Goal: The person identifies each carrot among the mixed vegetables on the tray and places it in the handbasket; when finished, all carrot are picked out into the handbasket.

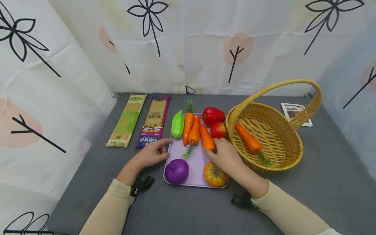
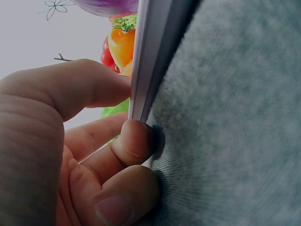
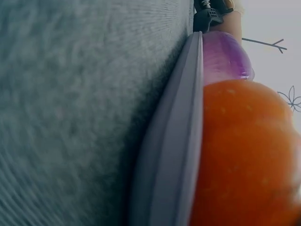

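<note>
Sleeves (image 1: 107, 207) nearest. Left hand (image 1: 148, 155) touches the left rim of the tray (image 1: 195, 168), thumb and forefinger apart (likely steadying it). Right hand (image 1: 227, 155) pinches a carrot (image 1: 206, 137) by its near end, right of mid-tray, perhaps against rolling.

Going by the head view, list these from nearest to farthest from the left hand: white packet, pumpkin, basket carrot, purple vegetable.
1. Purple vegetable: near left corner of the tray.
2. Pumpkin: the tray's near right corner.
3. Basket carrot: inside the basket, right of the tray.
4. White packet: farther right, behind the basket.
</note>
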A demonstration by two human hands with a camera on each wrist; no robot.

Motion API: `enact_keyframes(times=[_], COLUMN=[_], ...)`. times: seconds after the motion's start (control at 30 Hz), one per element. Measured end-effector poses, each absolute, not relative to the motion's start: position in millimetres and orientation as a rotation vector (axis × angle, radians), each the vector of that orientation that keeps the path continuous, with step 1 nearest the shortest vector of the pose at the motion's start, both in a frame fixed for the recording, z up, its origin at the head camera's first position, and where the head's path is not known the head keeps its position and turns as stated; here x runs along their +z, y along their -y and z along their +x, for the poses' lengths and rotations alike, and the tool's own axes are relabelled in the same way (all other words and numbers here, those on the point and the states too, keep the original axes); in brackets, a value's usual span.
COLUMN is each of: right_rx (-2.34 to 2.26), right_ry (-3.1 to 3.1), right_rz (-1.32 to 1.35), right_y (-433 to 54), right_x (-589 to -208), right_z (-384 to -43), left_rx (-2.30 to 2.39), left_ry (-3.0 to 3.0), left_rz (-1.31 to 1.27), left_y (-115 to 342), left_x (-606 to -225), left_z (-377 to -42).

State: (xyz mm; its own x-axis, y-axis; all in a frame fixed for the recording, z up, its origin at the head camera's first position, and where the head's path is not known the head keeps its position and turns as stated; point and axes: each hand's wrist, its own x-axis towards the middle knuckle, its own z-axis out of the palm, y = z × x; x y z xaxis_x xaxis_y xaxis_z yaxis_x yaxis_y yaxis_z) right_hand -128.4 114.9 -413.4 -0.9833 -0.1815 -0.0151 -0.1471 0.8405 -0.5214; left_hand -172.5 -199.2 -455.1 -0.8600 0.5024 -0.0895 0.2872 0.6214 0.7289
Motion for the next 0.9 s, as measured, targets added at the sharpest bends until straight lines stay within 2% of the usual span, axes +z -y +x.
enact_keyframes(times=[0.33, 0.9], right_rx=[-0.927, -1.233], right_ry=[-3.081, -3.163], right_rz=[-0.381, -0.521], right_y=[-117.8, -136.8], right_x=[-396.5, -341.8], right_z=[-117.1, -83.3], left_rx=[1.088, 1.079], left_ry=[-2.575, -2.577], left_rz=[0.651, 0.617], left_y=[198.3, 197.8], left_x=[-456.3, -455.0], left_z=[-171.6, -170.5])
